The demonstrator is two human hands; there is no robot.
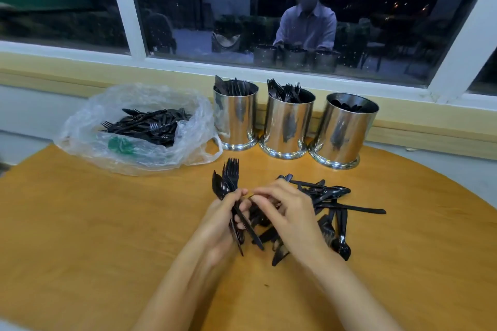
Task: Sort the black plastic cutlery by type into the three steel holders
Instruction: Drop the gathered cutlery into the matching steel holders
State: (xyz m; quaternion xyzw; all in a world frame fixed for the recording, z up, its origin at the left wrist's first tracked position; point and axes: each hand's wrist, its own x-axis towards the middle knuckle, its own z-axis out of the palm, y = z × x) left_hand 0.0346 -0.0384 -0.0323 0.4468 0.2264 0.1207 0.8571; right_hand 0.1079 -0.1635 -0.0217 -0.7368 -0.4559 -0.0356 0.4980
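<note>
With left hand (223, 212) clamped round bunch of black plastic forks and spoons (228, 180), heads up to show type, held curled right hand (290, 212) against it, pinch unclear.

A round wooden table (80, 223) occupied the foreground. At twelve o'clock, a white-framed window (349, 8) showed darkness outside. A yellow ledge (80, 64) ran beneath it.

Bare wooden table (80, 236) is left open to the left of the loose cutlery pile (330, 204). Behind the pile, passage is blocked by three steel holders (286, 126) set base to base, and behind-left by a plastic bag (134, 126).
</note>
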